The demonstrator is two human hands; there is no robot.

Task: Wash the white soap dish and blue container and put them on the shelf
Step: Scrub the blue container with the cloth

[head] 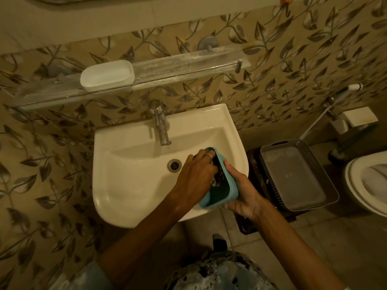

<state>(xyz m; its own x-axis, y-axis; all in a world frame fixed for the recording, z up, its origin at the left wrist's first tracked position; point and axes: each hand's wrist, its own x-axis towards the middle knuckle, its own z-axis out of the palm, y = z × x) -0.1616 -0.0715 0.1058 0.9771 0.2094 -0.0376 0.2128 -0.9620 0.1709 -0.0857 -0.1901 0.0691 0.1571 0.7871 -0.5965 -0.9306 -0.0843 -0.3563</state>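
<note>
The blue container (218,192) is over the right side of the white sink (129,164), held up and not resting in the bowl. It is tipped on its side. Its open mouth faces left and a little up. Its long side runs from the tap (161,126) end back toward the person.

The right hand (243,195) has the grip. Its fingers curl round the right wall and the near corner, with the thumb on the rim. The container sits to the left of this hand, with the palm against its outer side.

The left hand (195,174) comes in from the left and reaches into the open mouth. One finger with a ring (209,155) lies at the far rim. There is a dark speckled patch under this hand, maybe a scrub pad, so it is hard to tell if this hand holds anything.

The container is light blue with round corners and looks dark inside.

The white soap dish (107,76) sits upright on the left part of the glass shelf (178,65), above the sink. A grey basket (297,176) stands to the right of the sink, next to a toilet (366,178).
</note>
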